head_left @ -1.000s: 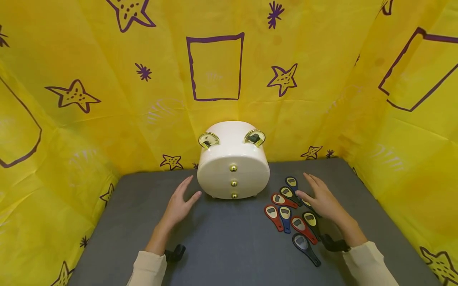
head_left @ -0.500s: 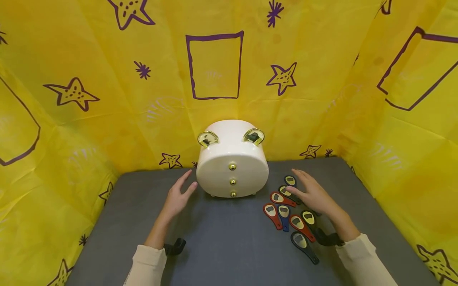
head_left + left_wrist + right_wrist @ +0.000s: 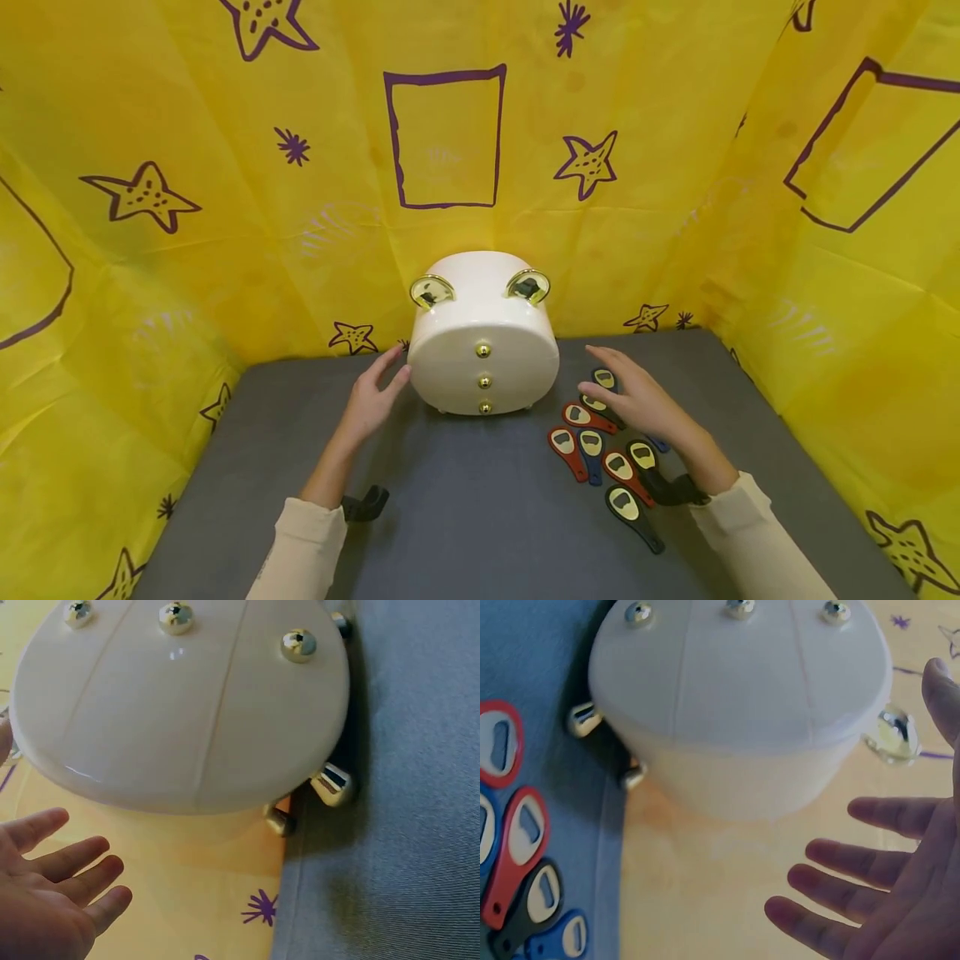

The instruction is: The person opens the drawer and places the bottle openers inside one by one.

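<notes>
Your left hand (image 3: 367,404) and right hand (image 3: 643,406) both have their fingers extended, holding nothing, left and right of centre in the head view. A yellow cloth (image 3: 660,100) with purple drawings fills the upper frame; the grey worktop (image 3: 450,517) spreads across the bottom. The white case (image 3: 450,358) stands upright at the centre. Your left thumb is at its left edge, though you can't tell whether they touch; your right hand is apart from it. Red, blue and black bottle openers (image 3: 618,467) lie right of centre, your right hand overlapping the upper ones. The case carries two gold ears (image 3: 432,289) and three smaller gold knobs (image 3: 485,382).
</notes>
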`<state>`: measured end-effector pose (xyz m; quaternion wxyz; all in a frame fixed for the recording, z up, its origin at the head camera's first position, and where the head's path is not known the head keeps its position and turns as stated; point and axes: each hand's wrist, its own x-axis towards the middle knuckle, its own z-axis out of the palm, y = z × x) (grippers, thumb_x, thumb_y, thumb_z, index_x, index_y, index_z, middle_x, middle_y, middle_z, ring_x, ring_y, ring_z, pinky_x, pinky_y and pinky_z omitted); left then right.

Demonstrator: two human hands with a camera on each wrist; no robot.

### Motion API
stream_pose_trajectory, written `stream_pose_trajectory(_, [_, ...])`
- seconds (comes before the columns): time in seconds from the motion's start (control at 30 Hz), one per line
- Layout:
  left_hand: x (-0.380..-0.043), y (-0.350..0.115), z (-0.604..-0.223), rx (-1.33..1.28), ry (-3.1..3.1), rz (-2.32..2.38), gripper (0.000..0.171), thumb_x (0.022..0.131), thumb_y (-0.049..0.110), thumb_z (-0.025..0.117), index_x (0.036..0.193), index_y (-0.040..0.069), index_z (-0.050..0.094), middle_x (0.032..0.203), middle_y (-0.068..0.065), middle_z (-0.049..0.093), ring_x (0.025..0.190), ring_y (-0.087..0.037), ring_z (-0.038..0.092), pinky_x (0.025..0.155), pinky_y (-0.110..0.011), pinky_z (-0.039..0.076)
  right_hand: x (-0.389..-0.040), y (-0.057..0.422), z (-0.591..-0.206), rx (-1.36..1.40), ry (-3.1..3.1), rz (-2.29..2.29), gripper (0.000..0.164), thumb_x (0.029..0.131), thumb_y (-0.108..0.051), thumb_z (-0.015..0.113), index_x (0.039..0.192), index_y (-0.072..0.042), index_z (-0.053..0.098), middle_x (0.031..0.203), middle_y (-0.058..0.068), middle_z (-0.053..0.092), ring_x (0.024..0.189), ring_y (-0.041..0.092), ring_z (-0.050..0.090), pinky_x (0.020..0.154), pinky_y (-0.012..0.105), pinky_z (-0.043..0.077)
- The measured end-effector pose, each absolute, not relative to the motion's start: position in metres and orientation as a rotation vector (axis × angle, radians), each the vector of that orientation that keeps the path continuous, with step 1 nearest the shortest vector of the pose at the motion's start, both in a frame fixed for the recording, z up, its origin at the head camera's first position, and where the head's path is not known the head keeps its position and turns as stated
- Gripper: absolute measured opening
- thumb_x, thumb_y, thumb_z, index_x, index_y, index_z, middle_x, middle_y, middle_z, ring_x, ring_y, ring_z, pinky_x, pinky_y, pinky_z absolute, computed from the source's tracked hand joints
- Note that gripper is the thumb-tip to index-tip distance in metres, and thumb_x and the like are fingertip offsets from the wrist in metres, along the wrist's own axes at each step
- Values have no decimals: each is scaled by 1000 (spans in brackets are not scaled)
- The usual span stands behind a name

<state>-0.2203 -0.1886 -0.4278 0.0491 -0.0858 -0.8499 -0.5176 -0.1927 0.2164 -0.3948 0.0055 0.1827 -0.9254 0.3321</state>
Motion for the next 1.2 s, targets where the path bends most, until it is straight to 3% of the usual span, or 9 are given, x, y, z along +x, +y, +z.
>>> stream_pose_trajectory(0.23, [-226,-193,-416,-235,-2586,-1557,56,100,30,54,148,4,39,152,-19,41,142,-35,36,118,-52,27,-196,204,-381,569,-2897,1078,68,97,-42,57,150,-7,36,152,22,38,137,43,38,105,62,38])
stream_pose_trajectory(0.4, [-226,-191,-400,-213,-2587,-1574,57,101,32,53,147,2,40,153,-19,40,143,-35,35,119,-50,25,-200,194,-372,612,-2860,1104,64,97,-39,59,147,-4,40,147,20,45,126,39,50,95,54,49])
stream_pose_trajectory(0.6, [-238,-191,-400,-194,-2537,-1648,54,100,32,54,145,3,44,146,-21,48,137,-34,45,115,-48,35,-206,182,-366,613,-2808,1106,60,94,-37,63,142,-4,48,139,19,53,109,33,61,85,46,55])
stream_pose_trajectory(0.8, [-249,-189,-393,-181,-2551,-1678,48,101,22,54,142,-2,46,145,-24,47,136,-37,44,113,-50,36,-210,167,-361,638,-2721,1170,52,93,-29,66,136,-3,55,130,17,61,109,32,62,84,44,55])
stream_pose_trajectory(1.0, [-253,-185,-391,-200,-2513,-1683,47,99,26,58,137,0,52,142,-21,52,133,-34,47,112,-49,38,-212,147,-359,630,-2627,1310,42,92,-25,68,126,-3,63,111,15,70,90,26,68,78,38,57])
stream_pose_trajectory(1.2, [-258,-178,-393,-234,-2450,-1714,45,96,26,62,133,2,57,138,-19,56,127,-34,51,111,-51,39,-219,127,-363,615,-2592,1404,30,92,-26,68,113,-6,72,92,11,73,76,19,64,64,26,50])
